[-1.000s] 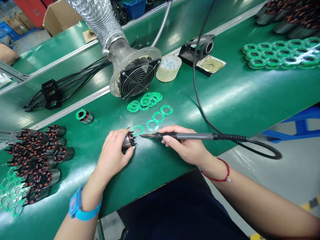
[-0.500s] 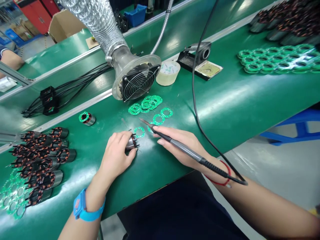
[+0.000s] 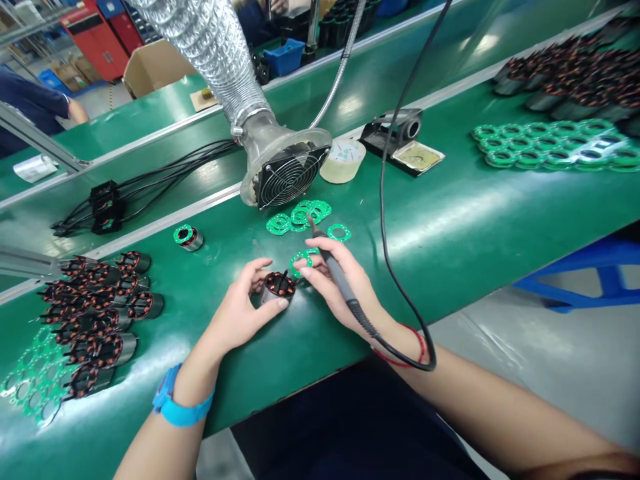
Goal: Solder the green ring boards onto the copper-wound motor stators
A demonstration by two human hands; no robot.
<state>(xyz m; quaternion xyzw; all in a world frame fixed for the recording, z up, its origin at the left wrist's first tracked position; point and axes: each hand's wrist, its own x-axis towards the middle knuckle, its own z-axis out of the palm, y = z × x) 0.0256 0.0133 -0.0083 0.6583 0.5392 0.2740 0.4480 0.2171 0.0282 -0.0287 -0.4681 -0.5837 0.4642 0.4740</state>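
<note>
Stator (image 3: 280,287) has just been tipped up in my left hand (image 3: 243,308): half a second ago it lay on its side, prongs pointing right, and now its wound face looks up. My left thumb presses on the near side and my fingers curl loosely round the far left side, so the grip is about as wide as the stator itself. Whether its base sits flat on the bench (image 3: 450,227) I cannot tell.

My right hand (image 3: 343,280) has changed too. The iron (image 3: 336,270) is tucked back across it, hot end turned up and away, where a second ago the tip pointed straight at the prongs. That frees my right thumb and fingertips, which have come to a green ring (image 3: 295,261) just beside the stator. It seems pinched there, narrowly, though I cannot tell whether it is wholly off the bench.

For the work, I judge this a switch from iron to fitting: the face lies open to the ring, and nothing caps it yet. The capped stator (image 3: 189,237) at the back left, with a ring on top, suggests the pattern. More rings lie in a loose pile (image 3: 300,215) under the fan (image 3: 293,179).
</note>
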